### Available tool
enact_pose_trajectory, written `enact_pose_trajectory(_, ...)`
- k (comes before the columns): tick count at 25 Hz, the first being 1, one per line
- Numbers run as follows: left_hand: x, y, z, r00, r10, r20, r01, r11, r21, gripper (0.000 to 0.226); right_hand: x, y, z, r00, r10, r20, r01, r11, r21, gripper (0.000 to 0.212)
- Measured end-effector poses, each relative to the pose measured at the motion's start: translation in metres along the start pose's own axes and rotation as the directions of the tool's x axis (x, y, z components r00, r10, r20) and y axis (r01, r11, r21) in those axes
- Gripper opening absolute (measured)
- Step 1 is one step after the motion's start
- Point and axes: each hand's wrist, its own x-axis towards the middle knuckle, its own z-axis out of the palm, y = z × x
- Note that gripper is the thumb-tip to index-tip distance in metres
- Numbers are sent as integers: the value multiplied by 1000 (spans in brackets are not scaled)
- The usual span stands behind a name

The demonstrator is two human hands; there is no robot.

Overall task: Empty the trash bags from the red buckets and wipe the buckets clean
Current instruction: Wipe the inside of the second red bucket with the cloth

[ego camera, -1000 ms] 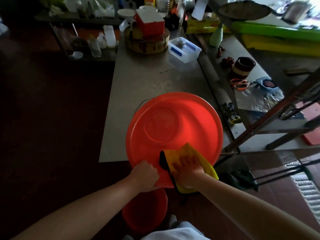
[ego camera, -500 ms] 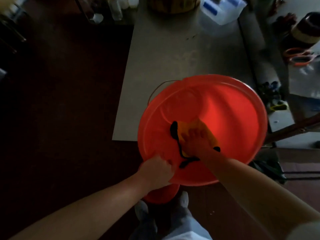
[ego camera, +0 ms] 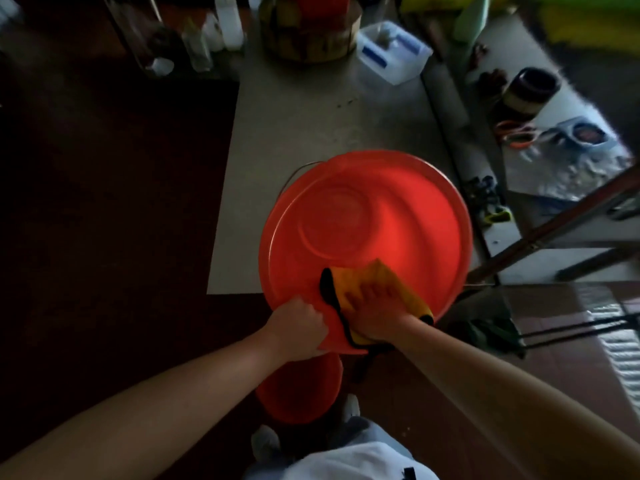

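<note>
Flat-fingered right hand point(ego camera: 375, 308) is sliding the yellow cloth point(ego camera: 379, 276) back toward the rim of the red bucket point(ego camera: 398, 216); left hand point(ego camera: 298, 328) is gripping that rim.

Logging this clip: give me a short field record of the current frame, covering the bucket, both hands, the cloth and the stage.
target: red bucket, tilted toward the person at the table edge, no bag visible inside
holding: left hand grips the near rim
wiping: right hand presses yellow cloth flat on the inner wall
floor: second red bucket below
stage: wiping
</note>
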Motion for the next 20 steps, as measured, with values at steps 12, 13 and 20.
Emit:
enact_pose_trajectory(12,0,-4,8,990,104,-90,-98,993,69,49,-2,0,11,998,45,-32,-43,997,59,60)
enact_pose_trajectory(13,1,-5,10,992,96,-88,-89,993,80,47,13,6,10,999,31,-42,-29,998,54,59)
enact_pose_trajectory(20,20,2,27,987,-51,-151,46,998,-32,52,86,33,-12,992,-85,-98,97,987,127,60)
